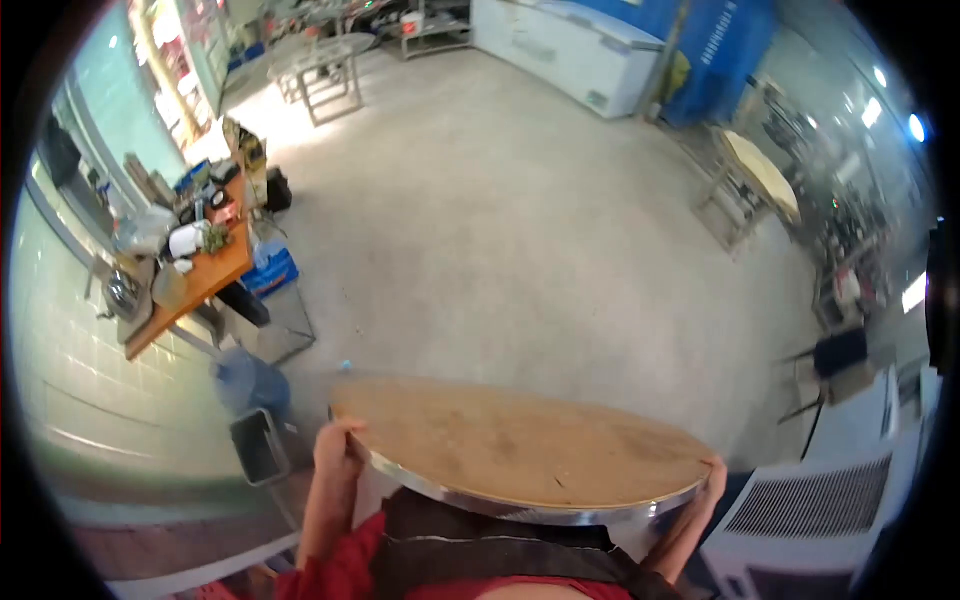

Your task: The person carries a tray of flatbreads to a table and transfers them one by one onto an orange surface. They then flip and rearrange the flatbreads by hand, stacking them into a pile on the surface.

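Note:
A large round wooden board (520, 445) with a shiny metal rim spans the space in front of my body, its brown face upward. At its left edge my left hand (338, 448) is closed around the rim. My right hand (714, 480) grips the opposite edge, with its fingers partly hidden under the board. Both forearms reach up to it from below, and a red sleeve (345, 560) shows on the left arm. Dark clothing lies just under the near rim.
An orange-brown desk (215, 270) with clutter runs along the left wall. Below it stand a blue water jug (250, 383) and a dark bin (259, 447). A white vented appliance (810, 510) is close on the right. Farther off are a chest freezer (560, 50) and a pale-topped table (760, 175).

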Tool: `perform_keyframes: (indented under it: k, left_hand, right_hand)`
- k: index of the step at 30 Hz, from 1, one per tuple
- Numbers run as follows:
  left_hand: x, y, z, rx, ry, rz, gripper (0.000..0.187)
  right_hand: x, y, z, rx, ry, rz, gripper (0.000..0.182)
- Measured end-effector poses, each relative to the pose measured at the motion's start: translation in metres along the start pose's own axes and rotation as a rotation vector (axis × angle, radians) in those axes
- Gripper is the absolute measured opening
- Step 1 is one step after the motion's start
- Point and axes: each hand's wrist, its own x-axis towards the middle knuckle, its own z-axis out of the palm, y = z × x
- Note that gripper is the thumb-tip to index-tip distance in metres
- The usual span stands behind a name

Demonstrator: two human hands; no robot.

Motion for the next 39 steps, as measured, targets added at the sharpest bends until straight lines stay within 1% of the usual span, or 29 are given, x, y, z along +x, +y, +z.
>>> perform_keyframes:
  k: [1,2,3,4,5,6,8,10,11,14,17,19,20,21,24,25,26,28,29,32,34,36,37,38,39]
  left_hand:
    - [0.010,0.015,0.039,-0.035,0.007,-0.024,0.029]
    - [0.019,0.035,0.074,-0.059,0.013,-0.040,0.029]
    - [0.041,0.046,0.088,-0.042,0.070,-0.057,0.031]
    - [0.060,0.055,0.102,-0.035,0.087,-0.024,0.031]
    - [0.085,0.061,0.120,-0.022,0.097,0.011,0.031]
    - [0.113,0.066,0.141,-0.012,0.105,0.040,0.031]
    - [0.170,0.078,0.179,-0.046,0.089,0.018,0.030]
    - [0.230,0.085,0.207,-0.062,0.115,0.016,0.029]
    - [0.257,0.090,0.222,-0.129,0.098,-0.011,0.029]
    - [0.316,0.128,0.271,-0.133,0.202,0.014,0.031]
    - [0.358,0.176,0.312,-0.239,0.218,0.103,0.035]
    - [0.387,0.202,0.332,-0.269,0.240,0.170,0.037]
    - [0.404,0.216,0.346,-0.267,0.263,0.221,0.038]
    - [0.421,0.232,0.358,-0.253,0.295,0.238,0.040]
    - [0.507,0.282,0.354,-0.291,0.321,0.285,0.042]
    - [0.536,0.305,0.362,-0.297,0.330,0.311,0.042]
    - [0.570,0.337,0.375,-0.284,0.293,0.373,0.041]
    - [0.617,0.376,0.402,-0.300,0.266,0.455,0.040]
    - [0.636,0.402,0.421,-0.332,0.248,0.405,0.039]
    - [0.703,0.474,0.473,-0.332,0.253,0.425,0.037]
    - [0.756,0.514,0.498,-0.272,0.236,0.484,0.036]
    - [0.813,0.549,0.525,-0.231,0.232,0.526,0.035]
    - [0.838,0.568,0.541,-0.214,0.242,0.542,0.035]
    - [0.859,0.589,0.559,-0.197,0.255,0.559,0.035]
    - [0.878,0.609,0.577,-0.215,0.207,0.550,0.035]
  right_hand:
    - [0.034,-0.006,0.015,-0.068,-0.008,-0.024,0.007]
    - [0.060,-0.015,0.032,-0.031,-0.062,-0.045,0.008]
    - [0.078,-0.025,0.061,-0.057,-0.052,-0.083,0.008]
    - [0.089,-0.036,0.093,-0.066,-0.038,-0.126,0.009]
    - [0.110,-0.047,0.131,-0.007,0.028,0.102,0.013]
    - [0.136,-0.046,0.158,0.024,0.019,0.033,0.017]
    - [0.191,-0.046,0.210,0.104,-0.009,0.072,0.020]
    - [0.254,-0.053,0.268,-0.103,0.000,0.025,0.021]
    - [0.290,-0.062,0.297,-0.205,-0.010,-0.009,0.021]
    - [0.410,-0.063,0.375,-0.134,-0.132,0.084,0.033]
    - [0.458,-0.095,0.521,-0.120,-0.295,0.106,0.035]
    - [0.488,-0.108,0.626,-0.094,-0.412,0.174,0.035]
    - [0.509,-0.106,0.671,-0.077,-0.471,0.205,0.035]
    - [0.538,-0.091,0.704,-0.115,-0.467,0.127,0.036]
    - [0.609,-0.051,0.812,-0.122,-0.458,0.191,0.037]
    - [0.621,-0.046,0.846,-0.110,-0.548,0.223,0.037]
    - [0.634,-0.045,0.890,-0.112,-0.556,0.200,0.037]
    - [0.660,-0.054,0.947,-0.187,-0.571,0.164,0.036]
    - [0.677,-0.065,0.972,-0.207,-0.608,0.006,0.034]
    - [0.711,-0.073,1.044,-0.185,-0.682,-0.407,0.028]
    - [0.728,-0.095,1.110,-0.111,-0.690,-0.098,0.021]
    - [0.769,-0.100,1.169,-0.112,-0.682,-0.016,0.019]
    - [0.796,-0.092,1.194,-0.101,-0.704,-0.109,0.019]
    - [0.827,-0.090,1.221,-0.150,-0.671,-0.152,0.021]
    - [0.855,-0.091,1.257,-0.196,-0.642,-0.199,0.023]
